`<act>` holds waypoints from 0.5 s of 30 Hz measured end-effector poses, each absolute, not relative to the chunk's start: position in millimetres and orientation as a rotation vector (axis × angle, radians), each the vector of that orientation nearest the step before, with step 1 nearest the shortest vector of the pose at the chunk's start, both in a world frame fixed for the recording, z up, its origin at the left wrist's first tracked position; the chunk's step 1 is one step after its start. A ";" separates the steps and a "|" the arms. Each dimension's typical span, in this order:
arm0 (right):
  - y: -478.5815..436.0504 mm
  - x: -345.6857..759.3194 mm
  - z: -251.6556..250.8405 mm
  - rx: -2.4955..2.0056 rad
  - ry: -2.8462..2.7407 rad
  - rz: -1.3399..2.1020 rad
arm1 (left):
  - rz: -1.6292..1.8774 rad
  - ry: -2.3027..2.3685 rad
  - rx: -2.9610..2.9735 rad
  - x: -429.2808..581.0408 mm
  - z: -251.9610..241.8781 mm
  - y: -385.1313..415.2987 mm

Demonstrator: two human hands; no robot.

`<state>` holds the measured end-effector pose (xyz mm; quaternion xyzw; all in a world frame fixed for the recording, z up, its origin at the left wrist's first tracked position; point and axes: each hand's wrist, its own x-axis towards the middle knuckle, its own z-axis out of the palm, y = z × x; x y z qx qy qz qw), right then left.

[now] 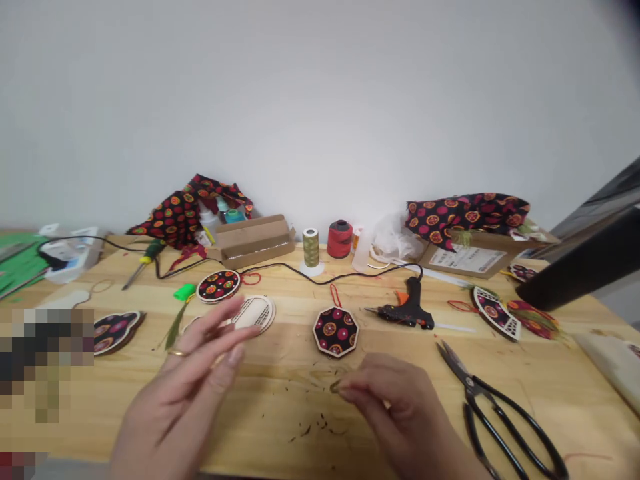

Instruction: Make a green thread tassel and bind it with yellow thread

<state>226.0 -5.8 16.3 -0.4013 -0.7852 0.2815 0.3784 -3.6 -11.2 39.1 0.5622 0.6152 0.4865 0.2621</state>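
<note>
Olive thread (335,386), blurred, pokes from the right hand (393,400), whose grip is pinched together on it over the wooden surface (290,363), nearer than the octagonal ornament (336,331). The left hand (187,373) holds its fingers apart. Black-handled scissors (470,383) lie beside the right hand.

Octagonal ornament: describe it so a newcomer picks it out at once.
On the wooden table, look beyond the right hand, between the black glue gun and the pale round piece. The octagonal ornament lies there, dark patterned fabric in a pale rim, a red loop at its far edge. Its eight straight sides set it apart from the round fabric ornament to its left.
</note>
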 end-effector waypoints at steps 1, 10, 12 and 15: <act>-6.7 224.6 13.7 -0.991 -2.056 0.691 | 1.225 1.621 1.666 4.4 39.9 -13.1; 2.1 223.5 -12.6 -0.764 -2.152 0.568 | 0.732 1.291 2.026 64.2 42.1 -10.1; 5.6 225.1 -15.3 -0.759 -2.132 0.519 | 0.633 1.279 2.019 66.9 44.3 -5.3; 9.1 226.4 -20.2 -0.748 -2.123 0.446 | 0.558 1.234 1.955 68.6 44.3 -2.7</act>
